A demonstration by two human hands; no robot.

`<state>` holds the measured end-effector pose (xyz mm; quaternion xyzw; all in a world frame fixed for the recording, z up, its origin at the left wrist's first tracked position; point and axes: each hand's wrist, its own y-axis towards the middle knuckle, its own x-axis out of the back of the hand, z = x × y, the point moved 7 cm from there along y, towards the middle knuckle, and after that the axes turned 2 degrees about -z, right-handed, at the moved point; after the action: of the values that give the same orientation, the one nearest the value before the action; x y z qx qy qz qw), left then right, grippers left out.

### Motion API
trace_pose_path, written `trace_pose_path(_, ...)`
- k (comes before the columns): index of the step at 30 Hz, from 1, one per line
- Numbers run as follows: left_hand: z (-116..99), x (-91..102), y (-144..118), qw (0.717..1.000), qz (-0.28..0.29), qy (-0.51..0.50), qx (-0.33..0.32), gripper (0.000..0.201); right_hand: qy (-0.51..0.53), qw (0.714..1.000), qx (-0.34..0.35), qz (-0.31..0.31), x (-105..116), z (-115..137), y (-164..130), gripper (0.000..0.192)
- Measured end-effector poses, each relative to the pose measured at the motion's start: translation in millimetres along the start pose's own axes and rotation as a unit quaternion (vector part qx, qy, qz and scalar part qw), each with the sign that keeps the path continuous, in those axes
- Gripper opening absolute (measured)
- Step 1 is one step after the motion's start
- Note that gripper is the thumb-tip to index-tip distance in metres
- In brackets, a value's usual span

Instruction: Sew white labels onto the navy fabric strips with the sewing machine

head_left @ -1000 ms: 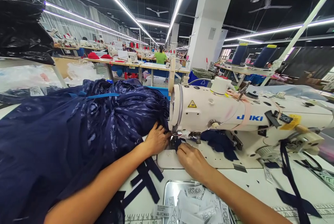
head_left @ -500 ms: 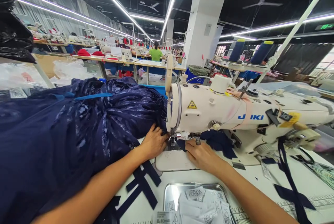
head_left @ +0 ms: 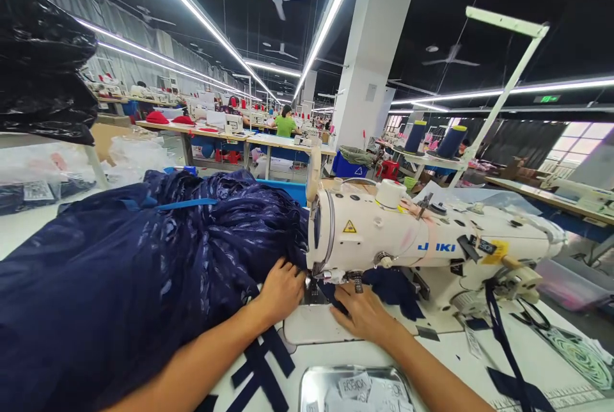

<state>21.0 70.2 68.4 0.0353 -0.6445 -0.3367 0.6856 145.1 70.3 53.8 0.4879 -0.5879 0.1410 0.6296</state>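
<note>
A white sewing machine [head_left: 384,223] lies across the view, its needle area low at the left end of the head. Just left of the needle, my left hand [head_left: 282,290] has its fingers curled on the edge of a large heap of shiny navy fabric [head_left: 192,258]. Its fingertips are partly hidden beside the machine head. My right hand [head_left: 364,311] is to the right of the presser foot [head_left: 314,292], fingers bent over a dark navy piece [head_left: 329,290] by the foot. More crumpled navy cloth [head_left: 396,290] lies under the machine arm.
Navy strips [head_left: 263,367] lie on the table in front of my left forearm. A metal tray [head_left: 307,393] of printed white labels sits at the near edge. Black-handled scissors [head_left: 532,316] lie at the right. A black plastic bag [head_left: 43,60] hangs at upper left.
My view has tilted up, so the machine and both hands appear lower. Both hands stay beside the needle area, with little visible movement against the machine.
</note>
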Motion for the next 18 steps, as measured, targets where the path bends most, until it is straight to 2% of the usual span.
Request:
trace_pose_path(3, 8.9, 10.9, -3.6, 0.998, -0.056, -0.031, -0.022, 0.02, -0.013, 1.0, -0.007, -0.004, -2.2, 1.4, -0.2, 0.007)
trace_pose_path(7, 23.6, 31.1, -10.7, 0.982, -0.158, -0.089, -0.046, 0.03, -0.029, 0.999, -0.01, -0.025, -3.6, 3.8, -1.2, 0.008)
trace_pose_path(9, 28.1, 40.3, -14.5, 0.971, -0.199, -0.128, -0.039, 0.03, -0.032, 0.998, -0.007, -0.045, -3.5, 5.4, -1.7, 0.008)
trace_pose_path(12, 34.1, 52.9, -17.2, 0.947, -0.24, -0.214, 0.005, 0.026, -0.034, 0.997, 0.012, -0.071, -4.7, 8.0, -2.2, 0.01)
trace_pose_path(15, 48.9, 64.6, -13.3, 0.892, -0.278, -0.34, 0.103, 0.022, -0.046, 0.995, 0.037, -0.076, -8.6, 9.6, -2.2, 0.014)
trace_pose_path(18, 64.8, 70.3, 1.4, 0.8, -0.298, -0.477, 0.211, 0.019, -0.048, 0.994, 0.053, -0.081, -12.0, 9.9, -2.7, 0.016)
